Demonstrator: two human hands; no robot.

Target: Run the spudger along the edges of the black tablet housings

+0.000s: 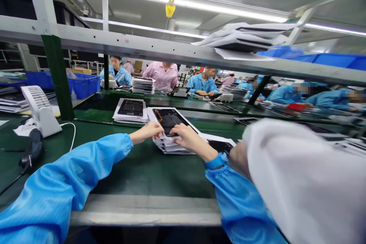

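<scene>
A stack of white sheets [171, 145] with a dark flat panel [168, 119] on top stands on the green bench. My left hand [150, 131] is at the stack's near left corner, fingers pinched at the edge of the sheets; exactly what lies between them is too small to tell. Over the panel's near right part is my right hand [187, 137], its fingers bent and touching the panel or sheet edge. Whether it grips anything is hidden. An orange strip [160, 116] lies on the panel's left side.
Left of the stack lies another pile with a dark panel [130, 107]. A white device [41, 110] and black scanner [32, 150] stand at left. A white-capped head [303, 175] blocks the right foreground. A metal shelf rail [137, 47] crosses above; co-workers sit beyond.
</scene>
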